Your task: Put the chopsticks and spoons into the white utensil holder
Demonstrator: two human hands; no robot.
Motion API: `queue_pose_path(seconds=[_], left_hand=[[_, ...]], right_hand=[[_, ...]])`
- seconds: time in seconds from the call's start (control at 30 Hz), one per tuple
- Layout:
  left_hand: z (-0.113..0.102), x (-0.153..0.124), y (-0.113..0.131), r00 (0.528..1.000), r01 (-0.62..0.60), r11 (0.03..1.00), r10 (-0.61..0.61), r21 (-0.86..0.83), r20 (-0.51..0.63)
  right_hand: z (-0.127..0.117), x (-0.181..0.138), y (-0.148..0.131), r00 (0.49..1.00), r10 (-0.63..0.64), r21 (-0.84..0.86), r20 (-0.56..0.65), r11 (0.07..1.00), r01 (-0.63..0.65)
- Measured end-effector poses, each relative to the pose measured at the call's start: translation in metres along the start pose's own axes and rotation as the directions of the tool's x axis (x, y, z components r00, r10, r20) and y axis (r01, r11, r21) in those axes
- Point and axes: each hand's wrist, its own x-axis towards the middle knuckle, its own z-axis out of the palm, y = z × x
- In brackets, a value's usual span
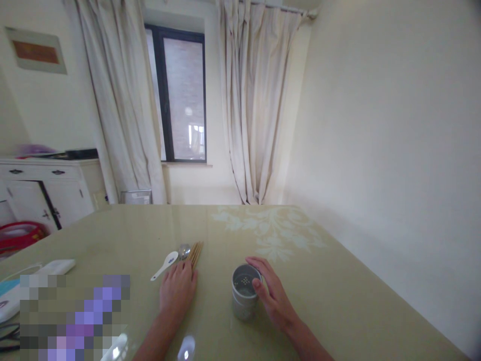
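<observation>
My left hand (178, 288) lies palm down on the table, its fingers curled over the near ends of a bundle of wooden chopsticks (195, 253). Just beyond those fingers shows the bowl of a shiny metal spoon (184, 251); the rest of it is hidden under the hand. A white soup spoon (165, 264) with a dark mark in its bowl rests to the left. My right hand (272, 296) grips an upright grey chopstick holder (244, 303) from its right side, thumb at the rim and fingers around the back. Small drain holes show in the holder's bare floor.
The pale green glossy table (300, 321) carries a leaf pattern at its far side. On its left are a white object (56, 268), dark cables (9, 337) and a blurred-out purple patch. A wall runs along the right; curtains (259, 100) and a cabinet (56, 185) stand behind.
</observation>
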Motion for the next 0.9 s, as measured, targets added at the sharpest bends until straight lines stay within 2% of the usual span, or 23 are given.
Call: queue_pose_path(seconds=[0.3,0.47,0.67,0.9], left_hand=[[0.000,-0.001,0.000,0.997,-0.075,0.997,0.075,-0.022,-0.019],[0.000,-0.001,0.003,0.992,-0.119,0.989,0.122,-0.091,0.037],[0.002,-0.002,0.007,0.990,-0.117,0.992,0.121,-0.055,0.078],[0.004,0.000,0.008,0.986,-0.113,0.992,0.119,-0.057,0.118]], right_hand=[[0.000,0.001,0.001,1.000,-0.001,0.026,0.006,1.000,0.000],[0.003,-0.001,0.000,1.000,0.009,0.040,0.001,0.999,-0.009],[0.007,-0.001,-0.003,1.000,0.017,0.044,-0.002,0.999,-0.017],[0.014,-0.002,-0.004,0.995,0.101,0.160,0.003,0.982,-0.100]])
